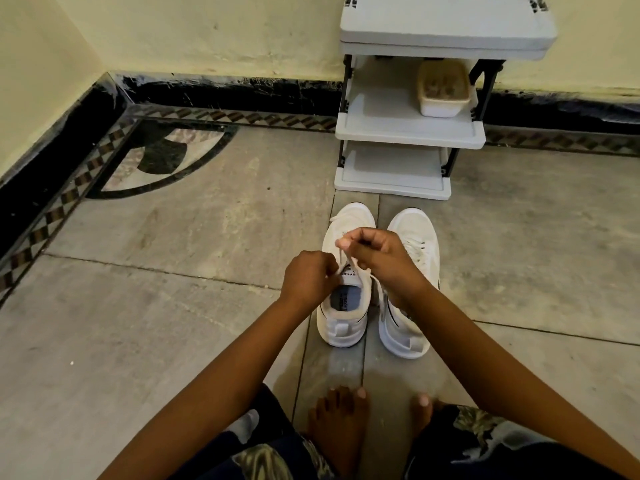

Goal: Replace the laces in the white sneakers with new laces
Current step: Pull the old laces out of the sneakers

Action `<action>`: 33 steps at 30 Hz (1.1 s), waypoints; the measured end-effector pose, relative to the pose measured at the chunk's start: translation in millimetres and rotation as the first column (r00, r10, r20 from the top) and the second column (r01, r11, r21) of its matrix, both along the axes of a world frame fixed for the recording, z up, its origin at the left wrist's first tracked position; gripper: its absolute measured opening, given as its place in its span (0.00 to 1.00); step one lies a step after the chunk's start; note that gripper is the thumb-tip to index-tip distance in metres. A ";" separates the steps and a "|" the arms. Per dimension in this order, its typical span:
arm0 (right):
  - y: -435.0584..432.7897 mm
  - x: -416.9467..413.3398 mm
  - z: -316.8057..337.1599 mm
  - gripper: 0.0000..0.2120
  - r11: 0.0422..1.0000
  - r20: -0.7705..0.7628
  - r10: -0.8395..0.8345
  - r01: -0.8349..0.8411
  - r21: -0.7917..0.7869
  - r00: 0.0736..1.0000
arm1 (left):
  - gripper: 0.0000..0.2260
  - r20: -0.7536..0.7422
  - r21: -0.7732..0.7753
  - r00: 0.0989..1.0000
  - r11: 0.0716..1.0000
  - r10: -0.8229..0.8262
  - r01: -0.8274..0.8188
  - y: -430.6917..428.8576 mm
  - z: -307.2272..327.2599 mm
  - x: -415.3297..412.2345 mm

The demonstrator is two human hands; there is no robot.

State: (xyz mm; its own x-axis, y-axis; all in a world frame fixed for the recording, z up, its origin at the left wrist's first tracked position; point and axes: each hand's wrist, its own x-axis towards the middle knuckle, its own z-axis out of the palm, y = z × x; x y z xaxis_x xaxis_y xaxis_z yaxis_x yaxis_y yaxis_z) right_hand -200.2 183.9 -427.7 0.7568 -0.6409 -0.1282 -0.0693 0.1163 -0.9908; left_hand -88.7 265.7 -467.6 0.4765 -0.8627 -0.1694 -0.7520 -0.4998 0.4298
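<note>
Presently the white lace [342, 262] of the sneaker [346, 317] on the person's left is pinched above the tongue by curled fingers [348, 241] of left hand [308, 277] and right hand [377, 252]. It is judged limp, light and slippery, best gripped near its ends. The pair stands side by side on a grey stone floor [173, 271], before a white shelf rack [408, 133] against the wall.

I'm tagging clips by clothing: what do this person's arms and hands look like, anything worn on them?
Both arms are bare as far up as the frame shows; no sleeve is visible. The left hand and right hand wear no gloves, and no watch, bracelet or ring shows on the wrists or visible fingers.
</note>
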 end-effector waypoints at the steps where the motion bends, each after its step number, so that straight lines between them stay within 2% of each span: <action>1: -0.4 -3.0 -0.9 0.05 0.999 -0.007 -0.047 0.047 -0.022 0.999 | 0.08 -0.005 -0.004 1.000 1.000 0.005 -0.005 1.2 -0.6 -0.1; 3: -8.6 -11.8 -8.4 0.07 0.976 -0.132 -0.069 0.040 -0.213 0.989 | 0.08 -0.014 -0.006 1.000 1.000 0.011 -0.011 1.8 -1.2 0.9; 4: -13.5 -15.8 -13.2 0.11 0.927 -0.261 -0.049 -0.054 -0.371 0.964 | 0.09 -0.022 -0.002 1.000 1.000 0.006 -0.006 0.6 -0.8 1.8; 5: -16.2 -19.0 -18.4 0.14 0.831 -0.409 -0.024 -0.209 -0.515 0.912 | 0.08 -0.035 0.005 0.999 1.000 0.001 -0.001 -0.5 0.3 2.0; 7: -13.9 -21.4 -28.3 0.17 0.581 -0.604 -0.005 -0.489 -0.650 0.797 | 0.06 -0.061 0.015 0.998 1.000 0.002 -0.001 -2.8 2.7 2.8; 8: -11.2 -21.2 -29.3 0.16 0.487 -0.630 -0.020 -0.543 -0.684 0.776 | 0.06 -0.070 0.016 0.998 1.000 0.005 -0.004 -3.4 3.0 3.1; 12: -12.3 -20.2 -30.4 0.14 0.212 -0.637 -0.137 -0.606 -0.767 0.758 | 0.09 -0.078 0.020 0.997 1.000 0.020 -0.019 -2.7 2.1 3.1; 13: -12.3 -18.1 -28.9 0.13 0.225 -0.635 -0.132 -0.601 -0.767 0.761 | 0.09 -0.069 0.030 0.997 0.999 0.015 -0.013 -2.6 1.6 2.7; 14: -10.7 -15.3 -24.9 0.11 0.371 -0.586 -0.108 -0.514 -0.773 0.803 | 0.10 -0.063 0.035 0.998 0.999 0.016 -0.014 -2.1 0.5 2.7; 15: -8.5 -10.9 -18.6 0.09 0.594 -0.482 -0.079 -0.347 -0.726 0.873 | 0.11 -0.076 0.033 0.997 0.999 0.034 -0.031 -1.5 -0.3 3.2; 16: -5.5 -5.2 -10.2 0.06 0.803 -0.332 -0.044 -0.164 -0.572 0.942 | 0.10 -0.096 0.025 0.994 0.998 0.052 -0.049 -0.9 -1.2 3.7; 17: -4.2 0.3 0.4 0.04 0.916 -0.162 -0.043 -0.026 -0.400 0.986 | 0.10 -0.103 0.018 0.993 0.998 0.058 -0.056 -0.5 -2.0 3.5; 18: -3.3 4.7 8.4 0.02 0.940 -0.075 -0.043 0.015 -0.341 0.996 | 0.09 -0.099 0.018 0.993 0.998 0.057 -0.056 0.6 -3.7 2.0; 20: -3.7 9.7 16.7 0.01 0.934 -0.047 -0.027 0.008 -0.356 0.999 | 0.09 -0.092 0.016 0.994 0.998 0.054 -0.053 1.2 -5.1 -0.3; 22: -7.3 8.0 14.9 0.03 0.940 -0.084 -0.069 0.037 -0.340 0.994 | 0.10 -0.098 0.005 0.994 0.998 0.055 -0.055 0.9 -5.6 -0.9; 24: -13.2 0.5 3.9 0.08 0.920 -0.218 -0.106 0.013 -0.391 0.970 | 0.11 -0.098 0.000 0.994 0.999 0.044 -0.045 0.6 -5.8 0.4; 26: -16.0 -8.6 -10.8 0.13 0.856 -0.418 -0.080 -0.153 -0.494 0.905 | 0.12 -0.110 -0.013 0.993 0.999 0.032 -0.034 1.2 -6.0 1.1; 27: -15.4 -12.1 -17.4 0.15 0.802 -0.505 -0.052 -0.266 -0.535 0.861 | 0.12 -0.122 -0.024 0.992 0.999 0.030 -0.033 1.9 -6.3 1.3; 29: -8.9 -15.3 -26.6 0.17 0.615 -0.640 -0.062 -0.476 -0.629 0.766 | 0.12 -0.123 -0.026 0.992 0.999 0.032 -0.035 2.2 -7.2 1.6; 31: -3.4 -16.0 -33.0 0.16 0.404 -0.671 -0.161 -0.572 -0.714 0.724 | 0.11 -0.104 -0.018 0.994 0.999 0.043 -0.045 1.6 -7.9 0.9; 33: -2.5 -12.4 -36.0 0.13 0.255 -0.647 -0.218 -0.598 -0.760 0.730 | 0.09 -0.093 -0.020 0.994 0.998 0.050 -0.052 1.2 -8.1 -0.3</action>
